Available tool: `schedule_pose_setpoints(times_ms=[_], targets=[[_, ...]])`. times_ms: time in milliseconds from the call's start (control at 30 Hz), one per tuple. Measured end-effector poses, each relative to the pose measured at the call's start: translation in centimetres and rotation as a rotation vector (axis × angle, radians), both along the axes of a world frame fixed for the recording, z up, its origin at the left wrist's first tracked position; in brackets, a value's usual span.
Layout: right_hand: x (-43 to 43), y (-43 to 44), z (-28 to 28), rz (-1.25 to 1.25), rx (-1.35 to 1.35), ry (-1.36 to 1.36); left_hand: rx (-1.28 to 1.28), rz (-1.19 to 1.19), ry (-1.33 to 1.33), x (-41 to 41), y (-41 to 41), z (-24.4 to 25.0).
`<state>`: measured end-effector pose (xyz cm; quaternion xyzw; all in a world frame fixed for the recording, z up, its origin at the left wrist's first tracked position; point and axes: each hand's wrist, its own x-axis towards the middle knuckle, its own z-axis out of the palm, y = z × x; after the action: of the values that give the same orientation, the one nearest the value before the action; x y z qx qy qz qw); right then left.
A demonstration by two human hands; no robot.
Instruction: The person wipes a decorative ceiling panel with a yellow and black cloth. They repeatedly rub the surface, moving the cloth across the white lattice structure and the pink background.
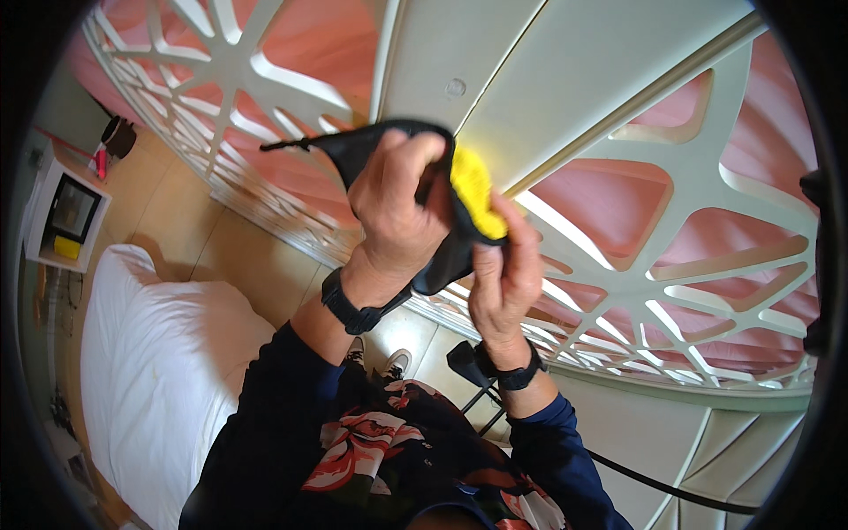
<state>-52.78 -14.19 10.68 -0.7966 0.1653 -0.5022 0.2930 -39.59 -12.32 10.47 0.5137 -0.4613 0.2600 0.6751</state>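
Observation:
Both of my hands hold a black shoe-shaped item with a bright yellow lining or insert [476,192]; I cannot tell exactly what it is. My left hand [401,192] grips its black fabric [344,149], from which a thin dark cord points left. My right hand [507,271] pinches the lower right edge, thumb and fingers at the yellow part. The item is raised in front of a white panel, and part of it is hidden behind my left hand. Black bands circle both wrists.
Ahead stands a white cut-out lattice screen [636,265] backed by pink cloth. A white-covered piece of furniture [159,351] is at lower left, with a small white shelf box [96,225] beyond it. A dark bin [119,138] stands on the tiled floor.

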Motion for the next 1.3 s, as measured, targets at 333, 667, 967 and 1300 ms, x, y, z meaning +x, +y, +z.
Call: schedule_pose_setpoints(times_ms=[333,667,967,1300], targets=[[0.1,1.2,-12.0,0.018,0.421,0.28,0.516,-0.115,0.08,-0.6,3.6,-13.3],[3.1,0.1,9.0,-0.058,-0.236,-0.276,-0.023,-0.11,-0.327,2.7,-0.5,13.6],[3.0,0.0,-0.3,-0.018,-0.139,-0.041,0.291,-0.072,-0.313,2.1,1.9,2.9],[-7.3,-0.4,4.6,-0.488,-0.424,-0.246,0.002,-0.547,-0.088,-7.4,-1.1,6.1]])
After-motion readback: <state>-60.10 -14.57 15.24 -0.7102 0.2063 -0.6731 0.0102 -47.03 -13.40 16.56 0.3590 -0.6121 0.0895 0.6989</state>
